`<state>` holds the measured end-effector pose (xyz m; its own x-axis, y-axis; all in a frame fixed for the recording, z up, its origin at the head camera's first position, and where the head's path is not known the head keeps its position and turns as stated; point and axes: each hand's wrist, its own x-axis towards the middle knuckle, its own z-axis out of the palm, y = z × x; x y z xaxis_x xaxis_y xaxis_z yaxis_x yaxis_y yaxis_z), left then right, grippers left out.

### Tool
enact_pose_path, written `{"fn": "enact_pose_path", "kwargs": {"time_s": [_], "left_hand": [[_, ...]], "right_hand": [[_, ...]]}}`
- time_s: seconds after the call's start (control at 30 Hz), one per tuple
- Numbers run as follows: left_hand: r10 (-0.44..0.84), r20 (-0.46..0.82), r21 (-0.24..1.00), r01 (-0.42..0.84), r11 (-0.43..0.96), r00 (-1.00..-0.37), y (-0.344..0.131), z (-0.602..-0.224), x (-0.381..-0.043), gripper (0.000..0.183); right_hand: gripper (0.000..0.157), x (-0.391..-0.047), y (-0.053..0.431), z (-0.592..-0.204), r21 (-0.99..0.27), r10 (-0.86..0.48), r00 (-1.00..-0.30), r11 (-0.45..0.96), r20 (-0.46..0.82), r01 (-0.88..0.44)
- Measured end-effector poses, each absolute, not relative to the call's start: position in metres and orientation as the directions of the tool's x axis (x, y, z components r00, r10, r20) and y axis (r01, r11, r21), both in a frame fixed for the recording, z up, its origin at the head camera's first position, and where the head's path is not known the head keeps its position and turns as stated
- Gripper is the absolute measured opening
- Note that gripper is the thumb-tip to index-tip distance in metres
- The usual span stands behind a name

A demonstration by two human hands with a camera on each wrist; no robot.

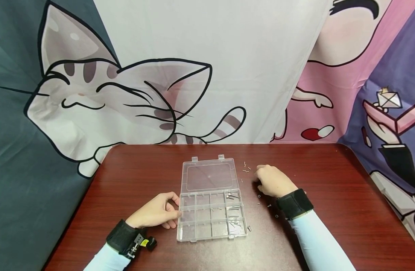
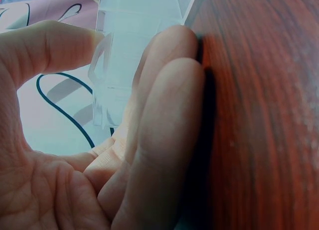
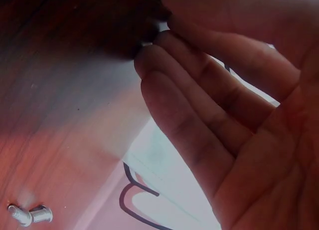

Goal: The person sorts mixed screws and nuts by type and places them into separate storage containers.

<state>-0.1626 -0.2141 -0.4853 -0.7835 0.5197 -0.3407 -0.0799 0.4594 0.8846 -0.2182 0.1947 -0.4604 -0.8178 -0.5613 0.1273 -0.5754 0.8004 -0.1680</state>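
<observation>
A clear plastic compartment box [image 1: 210,216] lies on the table with its lid [image 1: 210,176] folded back flat. My left hand [image 1: 158,210] holds the box's left side, thumb at the upper edge and fingers low along the wall; in the left wrist view the thumb and fingers [image 2: 172,105] stand on either side of it. Several screws [image 1: 233,218] lie in the right-hand compartments. My right hand [image 1: 273,180] is right of the lid, fingertips down at the tabletop. In the right wrist view its fingertips meet in dark shadow; I cannot tell whether they pinch anything.
Small loose screws [image 1: 246,170] lie between the lid and my right hand. More small metal parts [image 1: 269,205] are scattered below that hand, and a short bolt [image 1: 249,228] is by the box's lower right corner. A printed cloth [image 1: 261,75] hangs behind the table [image 1: 143,165].
</observation>
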Motion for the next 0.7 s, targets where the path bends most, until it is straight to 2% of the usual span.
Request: {"fn": "enact_pose_path", "kwargs": {"time_s": [0.53, 0.7], "left_hand": [[0.524, -0.334, 0.895, -0.089, 0.437, -0.783, -0.215, -0.486, -0.163, 0.042], [0.529, -0.335, 0.896, -0.089, 0.436, -0.78, -0.215, -0.485, -0.163, 0.042]], "right_hand": [[0.026, -0.22, 0.182, -0.475, -0.166, -0.52, -0.848, 0.832, 0.1, -0.529], [0.023, -0.219, 0.178, -0.472, -0.144, -0.514, -0.839, 0.83, 0.182, -0.539]]}}
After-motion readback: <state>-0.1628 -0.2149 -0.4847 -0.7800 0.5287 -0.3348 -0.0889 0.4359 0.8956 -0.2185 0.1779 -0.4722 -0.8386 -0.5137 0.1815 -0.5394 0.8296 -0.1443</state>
